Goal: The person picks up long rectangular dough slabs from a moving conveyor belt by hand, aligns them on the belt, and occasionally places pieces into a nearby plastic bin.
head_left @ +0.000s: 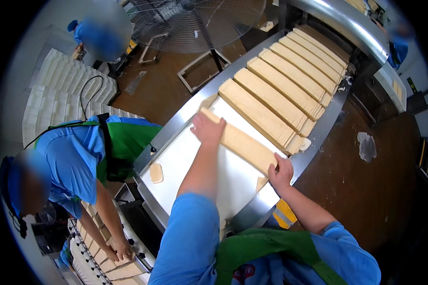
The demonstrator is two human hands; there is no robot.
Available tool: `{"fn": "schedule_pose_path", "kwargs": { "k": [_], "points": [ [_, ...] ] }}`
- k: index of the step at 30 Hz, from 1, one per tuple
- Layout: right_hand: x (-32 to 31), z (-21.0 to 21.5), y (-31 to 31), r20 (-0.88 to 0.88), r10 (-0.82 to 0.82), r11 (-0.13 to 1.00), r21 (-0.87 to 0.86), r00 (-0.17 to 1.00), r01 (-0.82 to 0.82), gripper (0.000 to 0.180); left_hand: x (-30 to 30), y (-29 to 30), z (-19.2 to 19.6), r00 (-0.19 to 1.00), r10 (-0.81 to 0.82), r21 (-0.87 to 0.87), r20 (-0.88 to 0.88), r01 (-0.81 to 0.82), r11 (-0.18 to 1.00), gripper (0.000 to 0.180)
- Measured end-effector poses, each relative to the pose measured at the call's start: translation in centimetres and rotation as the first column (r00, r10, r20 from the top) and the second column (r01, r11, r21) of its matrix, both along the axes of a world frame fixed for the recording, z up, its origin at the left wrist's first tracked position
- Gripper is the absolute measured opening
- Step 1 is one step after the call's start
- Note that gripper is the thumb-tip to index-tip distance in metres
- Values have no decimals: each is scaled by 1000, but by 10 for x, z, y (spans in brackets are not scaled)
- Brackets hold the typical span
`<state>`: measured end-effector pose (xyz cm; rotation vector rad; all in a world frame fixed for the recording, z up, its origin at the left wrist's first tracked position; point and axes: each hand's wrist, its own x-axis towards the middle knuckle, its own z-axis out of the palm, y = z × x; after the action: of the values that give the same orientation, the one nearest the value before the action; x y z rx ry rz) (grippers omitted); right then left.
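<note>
A long, pale slab of dough (246, 146) lies slantwise across the white belt (188, 164), held at both ends. My left hand (208, 129) grips its far left end, thumb along the near side. At the near right end, my right hand (281, 172) is closed around the edge; some of its fingertips are hidden. Just beyond, a row of similar slabs (259, 114) stretches up the belt, their right ends cut into thin layers. A small triangular dough scrap (261, 183) sits beside my right hand. A rounded dough piece (156, 173) rests near the belt's left edge.
Metal rails (314, 145) border the belt, and a steel machine housing (342, 23) spans its far end. At left, a co-worker in blue (73, 152) bends over another line with dough pieces (97, 237). A large caged fan (190, 23) stands beyond the belt.
</note>
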<state>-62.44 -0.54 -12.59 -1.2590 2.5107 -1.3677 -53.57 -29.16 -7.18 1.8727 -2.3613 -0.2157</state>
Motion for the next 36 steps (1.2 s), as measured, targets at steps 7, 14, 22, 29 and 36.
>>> {"fn": "schedule_pose_path", "kwargs": {
  "k": [7, 14, 22, 29, 36],
  "points": [
    [75, 49, 2, 298, 415, 824, 277, 860, -494, 40, 192, 50, 39, 955, 282, -45, 91, -279, 959, 94],
    [80, 84, -44, 252, 781, 364, 560, 571, -745, 68, 348, 171, 71, 850, 526, 182, 36, -523, 833, 80],
    [128, 101, -59, 207, 865, 369, 355, 456, -859, 71, 392, 263, 40, 520, 544, 116, -659, -644, 756, 68],
    [287, 163, -21, 193, 924, 284, 233, 331, -930, 81, 539, 333, 121, 559, 567, -159, -605, -782, 602, 55],
    [430, 174, 66, 399, 915, -69, 16, -57, -997, 74, 729, 448, 108, 227, 618, -11, -753, -943, 333, 34]
  ]
}}
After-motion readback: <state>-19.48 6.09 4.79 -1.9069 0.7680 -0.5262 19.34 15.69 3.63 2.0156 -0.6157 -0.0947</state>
